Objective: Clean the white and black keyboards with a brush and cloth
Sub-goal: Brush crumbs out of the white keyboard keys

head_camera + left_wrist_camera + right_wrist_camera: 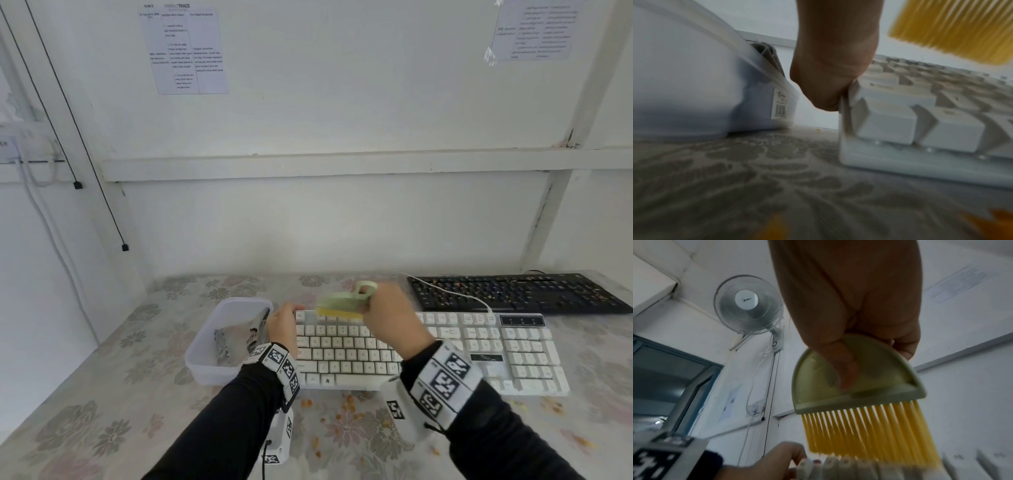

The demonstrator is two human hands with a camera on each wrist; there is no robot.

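The white keyboard lies in front of me on the flowered table. My left hand grips its left end, the thumb pressed against the side of the frame. My right hand holds a pale green brush with yellow bristles over the top left key rows; the fingers pinch the brush's green head. The black keyboard sits behind, at the right, with crumbs on its keys. A grey cloth lies in the tub.
A translucent plastic tub stands directly left of the white keyboard, close to my left hand. Orange crumbs are scattered on the tablecloth before the keyboard. The white keyboard's cable runs across the black one. A wall rises behind the table.
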